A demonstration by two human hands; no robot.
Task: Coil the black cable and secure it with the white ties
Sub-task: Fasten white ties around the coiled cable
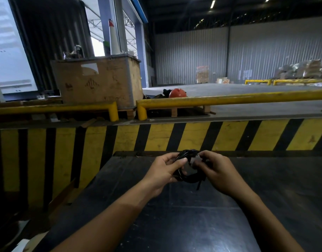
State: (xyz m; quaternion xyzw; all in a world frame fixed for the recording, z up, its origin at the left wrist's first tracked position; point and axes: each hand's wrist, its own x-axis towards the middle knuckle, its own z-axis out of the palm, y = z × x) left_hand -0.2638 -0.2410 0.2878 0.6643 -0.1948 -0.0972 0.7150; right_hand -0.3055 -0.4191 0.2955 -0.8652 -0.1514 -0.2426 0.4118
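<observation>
A black cable [188, 179], wound into a small round coil, is held between both hands just above the dark table [184, 224]. My left hand [165, 171] grips the coil's left side, thumb across the strands. On the right side, my right hand [217, 171] pinches the coil with its fingertips. A short loose end [198, 185] hangs down from the lower right of the coil. Thin pale glints show on the coil near my left thumb; I cannot tell whether they are white ties.
A yellow-and-black striped wall [156, 137] rises right behind the table's far edge. Above it run yellow guard rails [229, 100], with a large wooden crate [100, 82] and an orange helmet [177, 93] on the raised floor behind them.
</observation>
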